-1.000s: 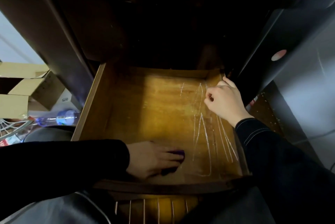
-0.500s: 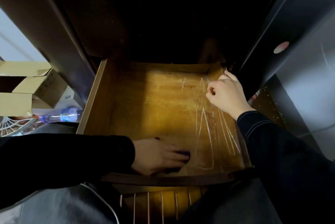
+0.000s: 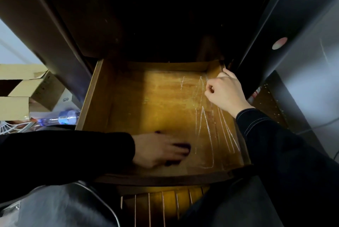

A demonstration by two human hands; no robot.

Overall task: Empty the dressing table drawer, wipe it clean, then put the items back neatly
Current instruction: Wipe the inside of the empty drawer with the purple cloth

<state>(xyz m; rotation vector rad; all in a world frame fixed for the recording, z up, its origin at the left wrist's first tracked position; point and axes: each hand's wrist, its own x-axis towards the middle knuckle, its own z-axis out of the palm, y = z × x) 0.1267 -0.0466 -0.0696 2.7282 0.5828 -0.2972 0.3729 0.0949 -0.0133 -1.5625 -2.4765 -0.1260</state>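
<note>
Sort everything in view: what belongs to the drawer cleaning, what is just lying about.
Job: open yellow-brown wooden drawer; dark purple cloth; left hand pressing it; right hand at the drawer's right wall.
Lying about: brown cardboard boxes; clear plastic bottle with blue label.

The drawer [image 3: 92, 98] is a shallow box of yellow-brown wood, pulled well out of the dark dressing table [image 3: 165, 24], and thin white streaks [image 3: 203, 125] run front to back over the right half of its floor. My cloth [image 3: 182, 147] is a small dark purple wad lying on the drawer's floor close to the front wall, a little left of the middle, mostly covered by the flat fingers of my left hand [image 3: 157, 149]. My right hand [image 3: 225, 94] is curled over the drawer's right wall near the back corner.
</note>
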